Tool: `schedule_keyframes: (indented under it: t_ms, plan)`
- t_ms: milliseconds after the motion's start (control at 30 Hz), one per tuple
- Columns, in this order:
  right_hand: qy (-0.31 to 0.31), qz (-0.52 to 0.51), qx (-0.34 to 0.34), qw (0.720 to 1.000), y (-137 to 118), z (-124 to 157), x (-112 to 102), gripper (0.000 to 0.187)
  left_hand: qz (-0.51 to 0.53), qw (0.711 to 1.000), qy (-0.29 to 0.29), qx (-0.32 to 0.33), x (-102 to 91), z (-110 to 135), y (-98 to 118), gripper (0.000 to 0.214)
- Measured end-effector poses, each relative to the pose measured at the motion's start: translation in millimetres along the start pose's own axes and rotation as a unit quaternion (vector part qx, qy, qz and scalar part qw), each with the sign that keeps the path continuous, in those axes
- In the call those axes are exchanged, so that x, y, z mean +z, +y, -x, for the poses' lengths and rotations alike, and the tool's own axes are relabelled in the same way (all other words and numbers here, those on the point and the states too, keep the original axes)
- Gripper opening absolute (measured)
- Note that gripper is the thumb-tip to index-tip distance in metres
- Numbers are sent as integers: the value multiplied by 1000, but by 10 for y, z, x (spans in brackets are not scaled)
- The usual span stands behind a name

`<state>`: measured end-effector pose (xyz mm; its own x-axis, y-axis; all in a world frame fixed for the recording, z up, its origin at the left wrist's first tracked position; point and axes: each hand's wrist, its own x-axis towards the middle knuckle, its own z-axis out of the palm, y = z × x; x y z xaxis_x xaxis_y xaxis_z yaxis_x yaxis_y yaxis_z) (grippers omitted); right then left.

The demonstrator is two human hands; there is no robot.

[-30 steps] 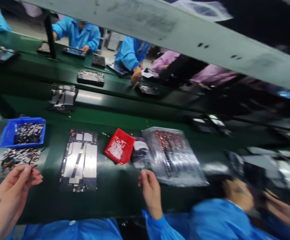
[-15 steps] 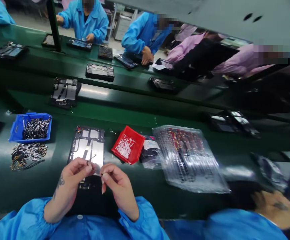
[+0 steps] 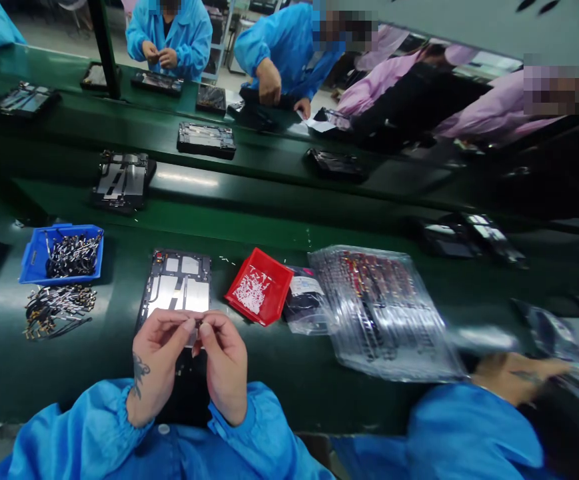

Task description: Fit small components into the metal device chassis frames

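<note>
My left hand [image 3: 156, 360] and my right hand [image 3: 223, 363] meet in front of me, fingertips pinched together on a tiny dark part that I cannot make out clearly. Both hands hover over the near end of a metal device frame [image 3: 176, 287] lying flat on the green bench [image 3: 279, 373]. A red tray [image 3: 259, 285] with small white parts sits just right of the frame. To the left lies a loose pile of small flex cables [image 3: 55, 310], and behind it a blue bin [image 3: 62, 253] with more of them.
Clear plastic bags of parts [image 3: 384, 310] lie right of the red tray. A neighbour's blue sleeve and hand [image 3: 514, 377] reach in at lower right. Further device frames [image 3: 122, 180] ride the belt behind. Several people in blue and pink coats work at the far side.
My left hand came in from the cable pile at the left and my right hand moved left; they now meet over the frame, pinched closer together than half a second ago.
</note>
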<state>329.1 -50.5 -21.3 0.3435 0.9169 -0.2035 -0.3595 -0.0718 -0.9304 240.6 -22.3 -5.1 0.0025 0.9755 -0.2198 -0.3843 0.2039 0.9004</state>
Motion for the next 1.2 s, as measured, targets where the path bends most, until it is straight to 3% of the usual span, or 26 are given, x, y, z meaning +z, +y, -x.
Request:
schedule_keyframes:
  t_ms: [300, 600, 800, 933, 1200]
  plan:
    - [11, -35, 32, 999, -61, -29, 49, 25, -36, 999, 6, 36, -14, 1, -25, 8]
    - [-7, 15, 30, 999, -133, -86, -12, 26, -43, 998, 5, 41, -15, -12, -23, 8]
    - [-20, -6, 54, 998, -96, -109, -25, 28, 19, 999, 9, -43, 35, -52, 15, 16]
    - [-11, -42, 27, 999, -25, -98, -35, 24, 76, 991, -15, -109, 96, -80, 63, 18]
    - [-5, -10, -33, 999, -47, -95, -139, 24, 42, 993, -38, -105, 170, -33, 115, 14]
